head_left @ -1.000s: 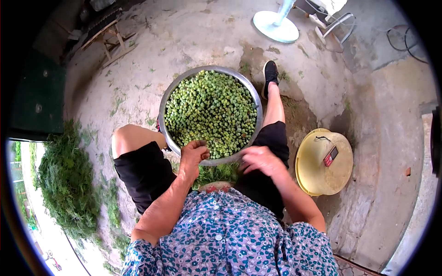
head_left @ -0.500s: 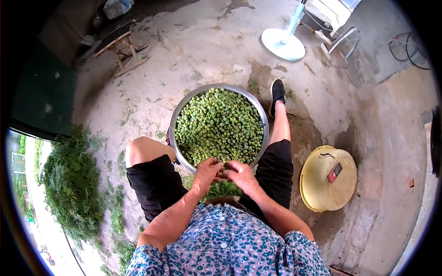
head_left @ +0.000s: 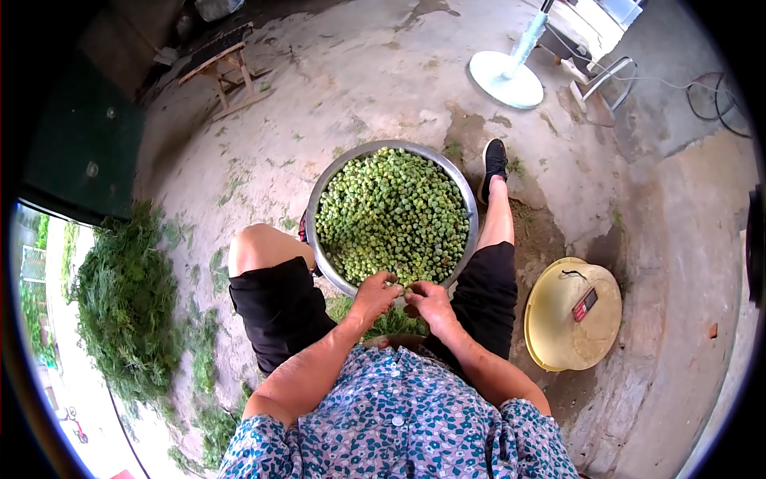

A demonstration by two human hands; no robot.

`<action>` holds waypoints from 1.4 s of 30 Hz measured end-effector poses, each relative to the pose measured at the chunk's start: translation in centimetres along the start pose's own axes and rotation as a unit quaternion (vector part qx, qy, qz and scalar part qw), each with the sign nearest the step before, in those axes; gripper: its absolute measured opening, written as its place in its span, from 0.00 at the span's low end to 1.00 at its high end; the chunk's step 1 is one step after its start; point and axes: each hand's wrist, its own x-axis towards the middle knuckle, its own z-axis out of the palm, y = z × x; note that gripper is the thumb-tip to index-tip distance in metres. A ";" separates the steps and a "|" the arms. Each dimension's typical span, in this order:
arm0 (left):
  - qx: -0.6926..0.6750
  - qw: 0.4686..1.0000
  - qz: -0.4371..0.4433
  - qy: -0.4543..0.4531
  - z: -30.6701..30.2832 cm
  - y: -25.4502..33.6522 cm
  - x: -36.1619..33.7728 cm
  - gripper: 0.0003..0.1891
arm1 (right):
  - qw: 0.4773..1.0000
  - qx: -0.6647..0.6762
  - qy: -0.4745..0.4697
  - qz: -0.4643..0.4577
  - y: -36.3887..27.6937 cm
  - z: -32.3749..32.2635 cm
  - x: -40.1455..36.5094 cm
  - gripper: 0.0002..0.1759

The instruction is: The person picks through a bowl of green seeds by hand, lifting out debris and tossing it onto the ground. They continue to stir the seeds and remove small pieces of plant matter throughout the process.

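Small roundish green pods (head_left: pixel 392 209), some yellower, heaped loose in a wide round metal basin (head_left: pixel 474 217). Pile nearly filled the basin's mouth, surface uneven, lower-left part in shade. Basin was grey, rim bare, mouth up, between the person's legs (head_left: pixel 499 217); its underside was hidden.

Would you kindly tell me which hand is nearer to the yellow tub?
Right. The right hand is left of the yellow tub, with the right leg between them; the left hand is farther left, beyond the right hand.
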 end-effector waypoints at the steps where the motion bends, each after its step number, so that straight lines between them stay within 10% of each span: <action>1: 0.031 0.999 0.011 -0.024 -0.1 0.1 0.1 0.18 | 0.999 0.047 0.019 0.020 -0.1 -0.1 0.1 0.12; 13: 0.460 0.869 0.135 -0.125 0.1 -0.9 -0.5 0.14 | 0.982 0.166 0.080 0.032 0.2 -1.9 1.5 0.16; 17: 0.514 0.766 0.386 -0.024 -2.5 3.8 -1.8 0.13 | 0.982 0.166 0.081 0.042 -0.2 -2.5 1.9 0.11; 30: 0.357 0.876 0.308 0.101 -13.2 18.8 5.2 0.15 | 0.995 0.007 0.086 0.056 -1.7 -0.2 7.5 0.07; 42: 0.421 0.865 0.254 0.100 -13.8 19.0 7.7 0.16 | 0.871 -0.344 0.261 -0.235 1.3 2.6 16.2 0.18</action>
